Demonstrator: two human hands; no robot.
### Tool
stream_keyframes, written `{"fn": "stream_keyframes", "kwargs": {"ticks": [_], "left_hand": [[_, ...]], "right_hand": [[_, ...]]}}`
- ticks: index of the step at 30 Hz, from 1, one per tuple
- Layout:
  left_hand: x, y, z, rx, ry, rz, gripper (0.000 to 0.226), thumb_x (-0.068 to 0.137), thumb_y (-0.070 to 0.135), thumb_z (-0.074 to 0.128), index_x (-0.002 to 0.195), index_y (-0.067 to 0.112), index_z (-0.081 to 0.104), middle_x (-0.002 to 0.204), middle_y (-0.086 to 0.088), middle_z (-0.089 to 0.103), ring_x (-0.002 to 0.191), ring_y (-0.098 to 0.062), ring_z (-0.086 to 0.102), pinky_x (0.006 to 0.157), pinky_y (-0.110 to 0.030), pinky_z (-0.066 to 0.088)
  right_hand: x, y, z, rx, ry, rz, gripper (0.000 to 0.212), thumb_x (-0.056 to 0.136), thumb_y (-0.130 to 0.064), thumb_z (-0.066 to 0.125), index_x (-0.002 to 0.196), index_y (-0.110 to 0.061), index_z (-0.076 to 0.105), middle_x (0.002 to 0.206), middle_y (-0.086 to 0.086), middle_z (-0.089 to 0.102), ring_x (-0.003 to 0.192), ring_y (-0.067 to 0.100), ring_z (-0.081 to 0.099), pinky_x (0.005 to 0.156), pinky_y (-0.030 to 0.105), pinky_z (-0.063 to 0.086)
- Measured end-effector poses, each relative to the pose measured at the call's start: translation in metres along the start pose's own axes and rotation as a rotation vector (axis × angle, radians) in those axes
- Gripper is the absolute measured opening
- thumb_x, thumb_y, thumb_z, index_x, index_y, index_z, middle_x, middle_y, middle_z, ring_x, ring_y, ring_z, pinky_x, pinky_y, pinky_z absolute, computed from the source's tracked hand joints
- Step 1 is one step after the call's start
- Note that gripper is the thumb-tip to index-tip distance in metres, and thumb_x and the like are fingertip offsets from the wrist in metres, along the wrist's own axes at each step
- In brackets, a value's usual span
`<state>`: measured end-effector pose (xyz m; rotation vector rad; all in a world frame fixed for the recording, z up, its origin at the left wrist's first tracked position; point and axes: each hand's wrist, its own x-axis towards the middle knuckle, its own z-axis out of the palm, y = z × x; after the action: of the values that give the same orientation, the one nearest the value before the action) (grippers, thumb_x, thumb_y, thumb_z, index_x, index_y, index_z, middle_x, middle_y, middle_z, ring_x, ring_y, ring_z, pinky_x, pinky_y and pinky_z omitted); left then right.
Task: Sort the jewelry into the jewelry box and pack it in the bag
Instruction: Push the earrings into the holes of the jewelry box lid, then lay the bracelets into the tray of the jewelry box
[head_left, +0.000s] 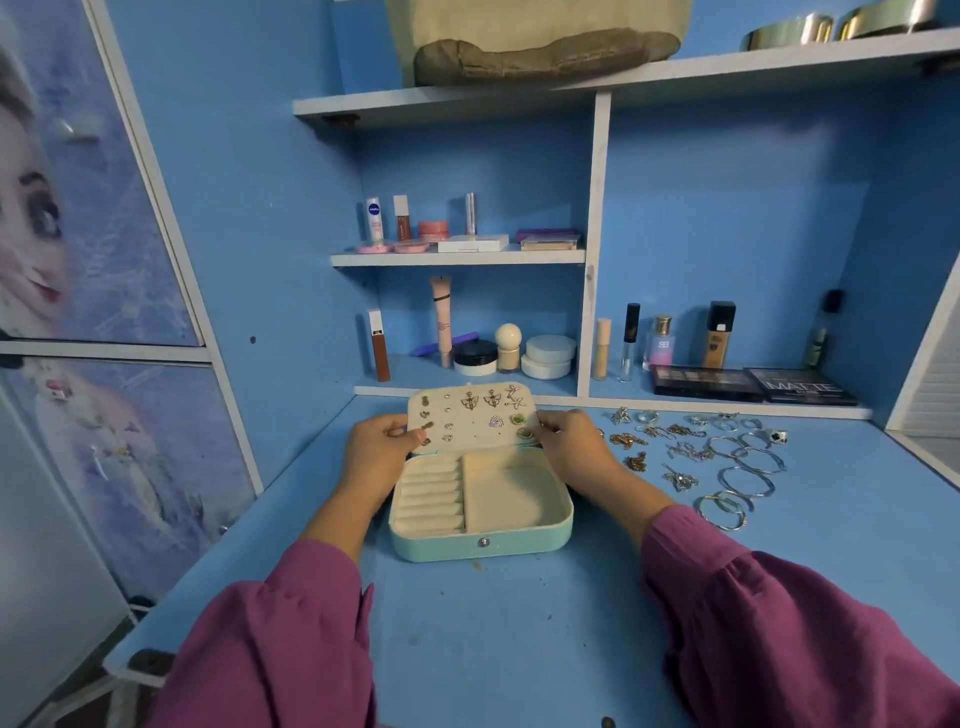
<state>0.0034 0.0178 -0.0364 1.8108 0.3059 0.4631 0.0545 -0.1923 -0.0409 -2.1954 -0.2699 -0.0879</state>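
A mint-green jewelry box (480, 545) lies open on the blue desk, its cream tray holding ring rolls on the left and a bare compartment on the right. Its raised lid (470, 418) carries several pinned earrings. My left hand (376, 441) grips the lid's left edge, thumb over the front. My right hand (569, 447) grips the lid's right edge. Loose jewelry lies to the right: rings (647, 415), gold and silver chains (636, 460) and silver bangles (743, 480). A bag (535, 52) sits on the top shelf.
Cosmetics stand on the shelves behind the box: bottles, jars (548, 356) and tubes. Two dark eyeshadow palettes (753, 387) lie on the low ledge at the back right. A white cabinet with a printed door (78, 260) borders the desk on the left.
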Motion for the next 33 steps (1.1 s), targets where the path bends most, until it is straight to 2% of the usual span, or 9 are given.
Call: {"fn": "stream_keyframes", "kwargs": {"ticks": [2,4,10,14,19,22,28,30,33], "left_hand": [[-0.002,0.002,0.001,0.012,0.011,-0.008,0.021,0.084,-0.003,0.065,0.105,-0.001,0.069,0.094,-0.012,0.07,0.08,-0.022,0.064,0.081,-0.032,0.052],[-0.004,0.004,0.002,0.031,0.025,-0.017,0.02,0.084,-0.003,0.064,0.103,0.0,0.07,0.088,-0.009,0.069,0.076,-0.02,0.063,0.077,-0.029,0.05],[-0.009,0.007,0.002,0.044,0.058,-0.04,0.019,0.084,-0.003,0.065,0.1,0.003,0.07,0.085,-0.006,0.068,0.07,-0.015,0.061,0.066,-0.023,0.048],[-0.009,0.01,0.0,0.098,0.078,-0.051,0.01,0.084,0.001,0.064,0.087,0.01,0.068,0.089,-0.007,0.065,0.08,-0.022,0.061,0.075,-0.028,0.047],[-0.016,0.024,0.005,0.214,0.185,0.07,0.029,0.088,0.006,0.056,0.115,0.008,0.065,0.113,-0.008,0.066,0.105,-0.025,0.061,0.093,-0.034,0.047],[-0.025,0.042,0.024,0.215,0.186,0.183,0.029,0.088,0.005,0.054,0.114,0.01,0.067,0.112,-0.008,0.066,0.103,-0.024,0.061,0.094,-0.035,0.048],[-0.056,0.085,0.09,0.154,0.003,0.346,0.028,0.088,0.003,0.054,0.11,0.011,0.068,0.105,-0.008,0.067,0.091,-0.021,0.063,0.08,-0.029,0.051],[-0.068,0.095,0.114,0.154,-0.091,0.352,0.026,0.089,0.004,0.053,0.108,0.013,0.069,0.101,-0.005,0.067,0.083,-0.017,0.062,0.068,-0.021,0.049],[-0.083,0.101,0.149,0.183,-0.251,0.357,0.021,0.089,0.007,0.057,0.105,0.011,0.07,0.101,-0.005,0.069,0.083,-0.016,0.062,0.069,-0.02,0.048]], "right_hand": [[0.0,-0.001,0.0,-0.01,-0.01,0.016,0.026,0.099,-0.016,0.045,0.091,-0.019,0.07,0.108,0.011,0.054,0.085,0.023,0.052,0.071,0.022,0.038],[0.0,-0.001,0.001,-0.027,0.006,0.019,0.027,0.098,-0.014,0.045,0.11,-0.01,0.069,0.117,0.014,0.058,0.088,0.021,0.052,0.076,0.024,0.036],[-0.006,-0.007,-0.006,-0.087,0.047,-0.012,0.028,0.095,-0.006,0.045,0.081,-0.007,0.069,0.076,0.004,0.055,0.074,0.019,0.045,0.057,0.022,0.033],[-0.013,-0.01,-0.014,-0.111,0.042,-0.055,0.043,0.095,-0.01,0.049,0.053,-0.019,0.045,0.056,-0.003,0.041,0.06,0.015,0.036,0.044,0.015,0.029],[-0.019,-0.013,-0.041,-0.01,0.123,-0.025,0.025,0.093,-0.013,0.049,0.094,0.002,0.069,0.091,0.022,0.068,0.064,0.024,0.052,0.056,0.028,0.044],[-0.021,-0.006,-0.068,0.018,0.171,-0.016,0.024,0.094,-0.016,0.051,0.1,0.0,0.069,0.087,0.02,0.067,0.057,0.018,0.05,0.047,0.02,0.041],[-0.031,0.026,-0.127,-0.03,0.198,0.036,0.022,0.092,-0.019,0.058,0.091,0.0,0.069,0.066,0.004,0.058,0.049,0.01,0.039,0.046,0.02,0.033],[-0.037,0.038,-0.144,-0.043,0.208,0.051,0.017,0.091,-0.016,0.06,0.084,-0.004,0.07,0.069,0.001,0.061,0.053,0.011,0.043,0.046,0.021,0.036],[-0.043,0.056,-0.163,-0.059,0.244,0.094,0.012,0.088,-0.014,0.063,0.085,-0.007,0.072,0.083,0.004,0.067,0.064,0.013,0.052,0.051,0.022,0.04]]}}
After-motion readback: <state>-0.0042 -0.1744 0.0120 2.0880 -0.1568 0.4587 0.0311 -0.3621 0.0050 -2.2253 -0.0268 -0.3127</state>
